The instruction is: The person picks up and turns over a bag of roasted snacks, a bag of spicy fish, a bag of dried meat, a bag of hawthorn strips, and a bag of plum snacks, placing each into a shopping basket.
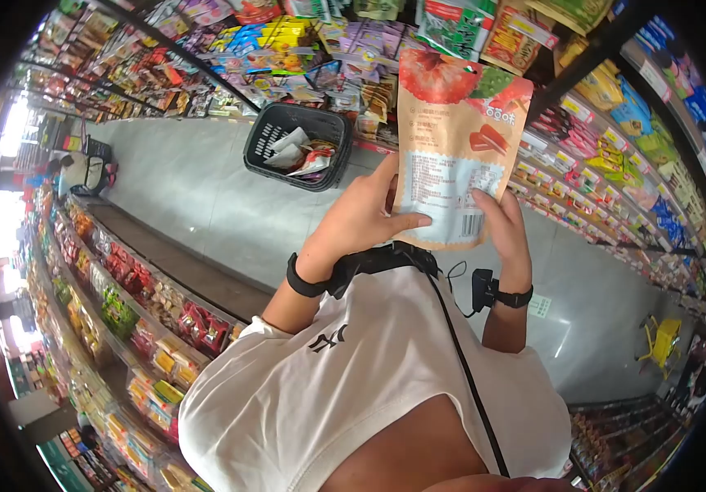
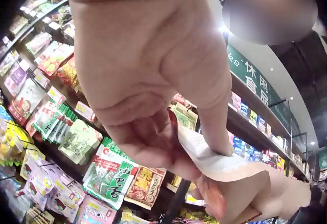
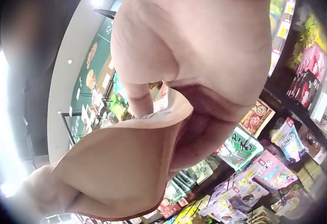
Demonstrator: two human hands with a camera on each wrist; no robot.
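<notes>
A kraft-brown snack pouch (image 1: 461, 152) with red fruit pictured at its top is held up in front of the chest, its printed back and barcode facing the head camera. My left hand (image 1: 361, 215) grips its lower left edge, thumb across the front and the other fingers behind. On the lower right edge my right hand (image 1: 504, 225) pinches it the same way, thumb on the label. In the left wrist view the pouch (image 2: 219, 165) bends between both hands. The right wrist view shows the pouch (image 3: 122, 168) bulging below the right hand (image 3: 194, 55).
A black shopping basket (image 1: 300, 148) with several packets in it stands on the grey floor (image 1: 205, 201) by the shelf. Bagged snacks hang on the rack (image 1: 287, 45) ahead. More shelves (image 1: 173, 328) run along the left, and a small yellow cart (image 1: 660, 344) stands at the right.
</notes>
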